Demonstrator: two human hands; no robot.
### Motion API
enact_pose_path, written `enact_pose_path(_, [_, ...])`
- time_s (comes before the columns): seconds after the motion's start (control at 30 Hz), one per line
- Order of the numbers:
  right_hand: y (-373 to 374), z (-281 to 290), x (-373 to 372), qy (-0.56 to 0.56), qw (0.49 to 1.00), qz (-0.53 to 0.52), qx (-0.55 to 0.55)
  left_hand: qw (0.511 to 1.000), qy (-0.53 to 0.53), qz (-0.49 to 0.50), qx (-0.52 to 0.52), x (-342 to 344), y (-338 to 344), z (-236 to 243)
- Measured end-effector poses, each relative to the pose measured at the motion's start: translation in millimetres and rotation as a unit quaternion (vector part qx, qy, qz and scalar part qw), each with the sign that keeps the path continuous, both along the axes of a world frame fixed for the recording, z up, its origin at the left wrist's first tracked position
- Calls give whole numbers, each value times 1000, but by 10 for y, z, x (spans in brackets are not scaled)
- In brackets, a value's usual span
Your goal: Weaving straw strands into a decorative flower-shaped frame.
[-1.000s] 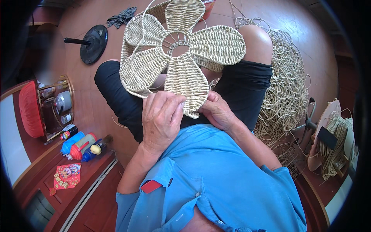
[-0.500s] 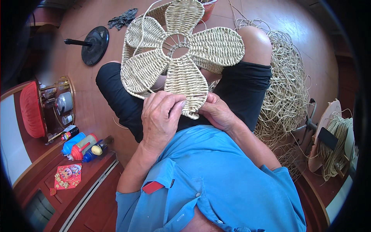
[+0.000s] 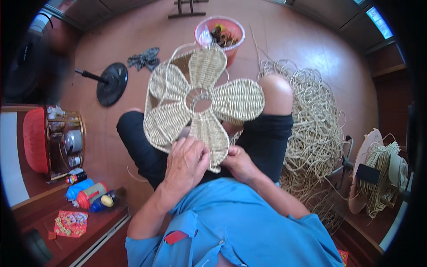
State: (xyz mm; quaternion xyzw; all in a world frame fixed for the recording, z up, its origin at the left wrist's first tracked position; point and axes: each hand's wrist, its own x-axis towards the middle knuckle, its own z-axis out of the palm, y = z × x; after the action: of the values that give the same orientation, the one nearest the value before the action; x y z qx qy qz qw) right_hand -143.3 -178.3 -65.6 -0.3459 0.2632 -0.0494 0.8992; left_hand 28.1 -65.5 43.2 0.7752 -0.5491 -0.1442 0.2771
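Observation:
A pale woven straw basket point(image 3: 238, 99) with a flower-shaped face of several petals and a round opening rests on my lap, tilted across my knees. My left hand point(image 3: 186, 161) is closed at the left edge of the nearest petal, its thumb and fingers pressed together there. Opposite it, my right hand point(image 3: 241, 163) pinches the other edge of that petal near its tip; the right fingertips are partly hidden behind the weave. A loose strand of straw cord point(image 3: 167, 73) loops up over the upper left petal.
A big tangled heap of straw cord point(image 3: 311, 129) lies right of my knee, beside a cord-wound spool point(image 3: 378, 173). Ahead stands a pink bucket point(image 3: 242, 33) with scraps. Left are a black round base with a rod point(image 3: 112, 84), a dark cloth point(image 3: 144, 58) and bottles point(image 3: 91, 196).
The view has tilted upward, so the basket and hands sit lower in the picture and the bucket shows fully. Both hands stay at the nearest petal's edges.

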Motion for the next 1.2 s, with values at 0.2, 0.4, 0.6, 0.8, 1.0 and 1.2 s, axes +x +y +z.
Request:
enact_pose_path(0.2, [-14, 47, -3, -25, 999, -20, 15, 1000, 12, -6, -3, 20, 14, -57])
enact_pose_path(0.4, [-33, 105, -84, -24, 994, -92, 61, 1000, 25, 2, -18, 9, 24, -77])
enact_pose_path(0.6, [-29, 458, -102, 80, 944, -176, -269, 999, 53, 8, -12, 30, 25, -61])
enact_pose_path(0.8, [-183, 717, 23, 39, 735, -70, -674, 1000, -13, -3, -26, 11, 73, -155])
enact_pose_path(1.0, [-177, 772, 182, 34, 728, -35, -684, 987, -144, -21, -68, -34, 98, -154])
enact_pose_path(1.2, [-243, 792, 181, 39, 733, 1, -679, 970, -204, -27, -131, -104, 49, -82])
